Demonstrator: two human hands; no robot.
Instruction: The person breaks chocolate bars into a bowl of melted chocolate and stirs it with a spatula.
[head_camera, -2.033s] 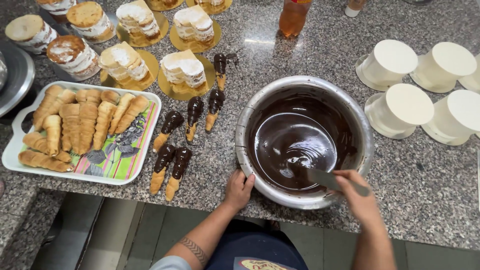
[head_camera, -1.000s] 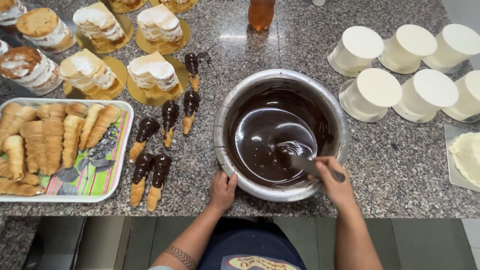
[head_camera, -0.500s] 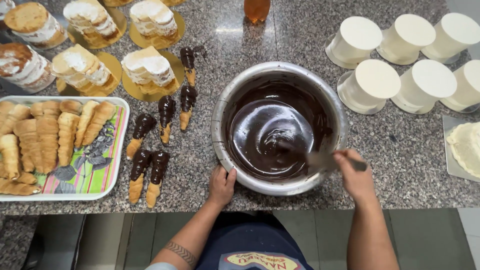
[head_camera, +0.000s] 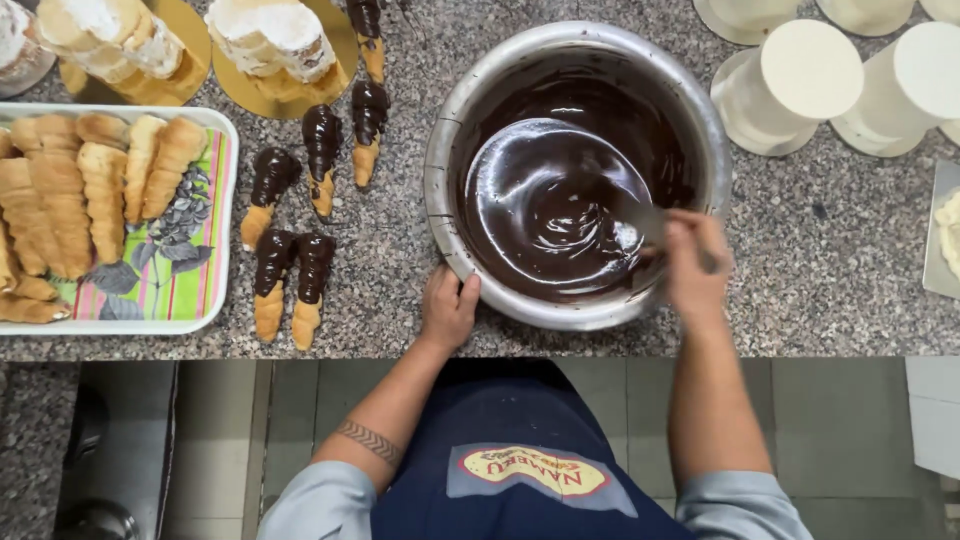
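Over the steel bowl (head_camera: 575, 40) of chocolate (head_camera: 560, 210), right hand (head_camera: 695, 265) pinching spoon (head_camera: 640, 225), left hand (head_camera: 447, 310) clasping rim

- left hand (head_camera: 447, 308), bare, no rings or glove seen
- left forearm, lower centre: dark zigzag band tattoo (head_camera: 369, 441)
- right hand (head_camera: 694, 268), bare, blurred
- light grey-blue sleeves (head_camera: 308, 503) at both elbows, bottom edge
- navy apron (head_camera: 500, 420), bottom centre, oval yellow-red badge (head_camera: 537, 470)
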